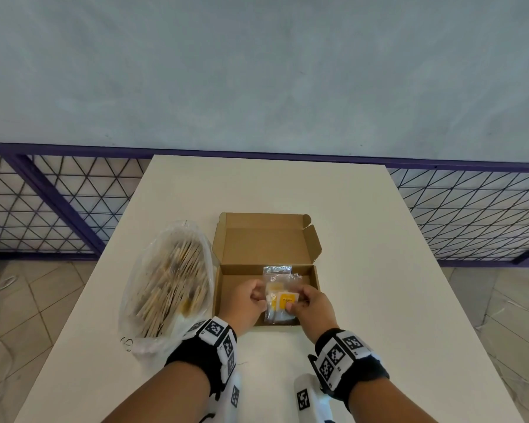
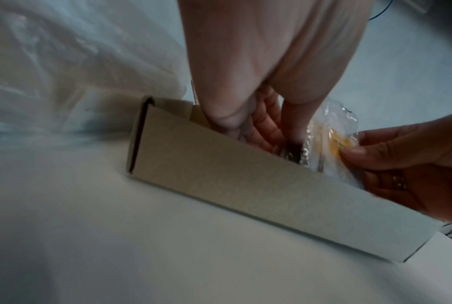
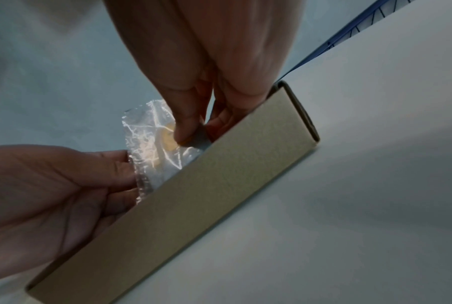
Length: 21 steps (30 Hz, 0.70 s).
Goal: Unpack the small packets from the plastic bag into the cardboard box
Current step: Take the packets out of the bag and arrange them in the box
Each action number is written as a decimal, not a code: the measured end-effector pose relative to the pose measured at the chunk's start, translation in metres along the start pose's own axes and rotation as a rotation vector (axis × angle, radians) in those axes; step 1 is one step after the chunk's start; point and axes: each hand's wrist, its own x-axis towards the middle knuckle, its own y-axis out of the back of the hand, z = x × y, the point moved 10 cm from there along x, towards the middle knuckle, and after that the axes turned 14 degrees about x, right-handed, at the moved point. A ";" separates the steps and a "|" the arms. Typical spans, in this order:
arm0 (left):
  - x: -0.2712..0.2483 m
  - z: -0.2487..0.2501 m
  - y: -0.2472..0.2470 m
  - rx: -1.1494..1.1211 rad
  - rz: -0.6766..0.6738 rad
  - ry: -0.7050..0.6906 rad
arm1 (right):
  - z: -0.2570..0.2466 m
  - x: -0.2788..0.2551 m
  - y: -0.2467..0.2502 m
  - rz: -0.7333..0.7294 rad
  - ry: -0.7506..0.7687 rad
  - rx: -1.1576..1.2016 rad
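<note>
An open brown cardboard box (image 1: 231, 290) sits mid-table, its lid folded back. Over its right half, both hands hold a small bunch of clear packets with yellow labels (image 1: 283, 302). My left hand (image 1: 252, 296) pinches the bunch's left edge, and my right hand (image 1: 306, 302) pinches its right side, thumb on the yellow label. In the left wrist view the packets (image 2: 331, 144) stand just behind the box's front wall (image 2: 245, 185). The right wrist view shows the packets (image 3: 152, 148) between both hands above the box wall (image 3: 219, 185). A clear plastic bag (image 1: 168, 285) full of more packets lies left of the box.
The white table (image 1: 379, 270) runs to a purple-framed wire fence (image 1: 471, 209) at the back. Its edges fall off to a tiled floor on both sides. Bare tabletop lies right of the box and in front of it.
</note>
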 end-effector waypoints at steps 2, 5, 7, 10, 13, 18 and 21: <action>0.000 0.004 0.003 0.056 0.020 -0.025 | -0.002 -0.001 0.000 0.014 0.010 0.011; 0.002 0.001 0.016 0.104 0.075 -0.014 | -0.013 -0.003 0.004 0.037 0.043 0.056; 0.004 0.001 0.026 0.167 0.102 -0.018 | -0.022 -0.002 0.009 0.047 0.061 0.084; 0.003 0.009 0.053 0.325 0.188 -0.045 | -0.042 0.000 0.022 0.062 0.096 0.031; 0.007 0.021 0.080 0.482 0.239 -0.050 | -0.072 0.004 0.033 0.075 0.153 -0.152; 0.022 0.047 0.080 1.017 0.127 -0.117 | -0.112 0.019 0.006 -0.114 0.264 -0.794; 0.031 0.049 0.065 1.177 0.066 -0.162 | -0.110 0.025 -0.020 -0.252 0.317 -1.111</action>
